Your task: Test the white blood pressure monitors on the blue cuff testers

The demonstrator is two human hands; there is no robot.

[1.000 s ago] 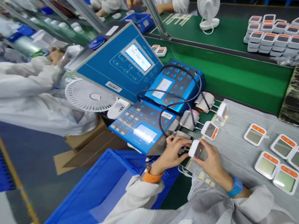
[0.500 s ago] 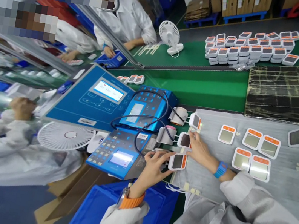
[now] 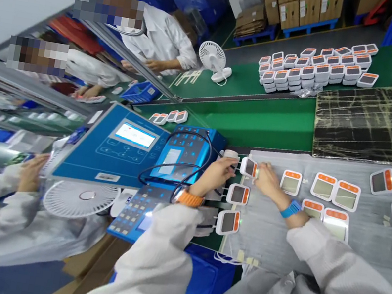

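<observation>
My left hand [image 3: 217, 174] is at the left side of a small white device with a screen and orange strip [image 3: 249, 167], uppermost in a column by the test boxes. Its fingertips are pinched by the device's plug end; what they grip is hidden. My right hand [image 3: 268, 179] has its fingers curled against the device's right edge. Below sit a second device [image 3: 237, 194] and a third device [image 3: 227, 222], both joined to leads at their left. Several similar devices, such as this one [image 3: 291, 182], lie face up right of my right hand.
Blue test boxes [image 3: 113, 148] with black cables [image 3: 172, 165] stand at the left. A white fan [image 3: 80, 199] is near them. Beyond the green belt [image 3: 260, 122] are stacked devices [image 3: 308, 73] and a dark taped board [image 3: 373, 121]. Co-workers [image 3: 162, 36] sit along the line.
Both hands have moved up the column. My left hand has left the lowest device, and my right hand has left the middle one; both are now at the uppermost device.
</observation>
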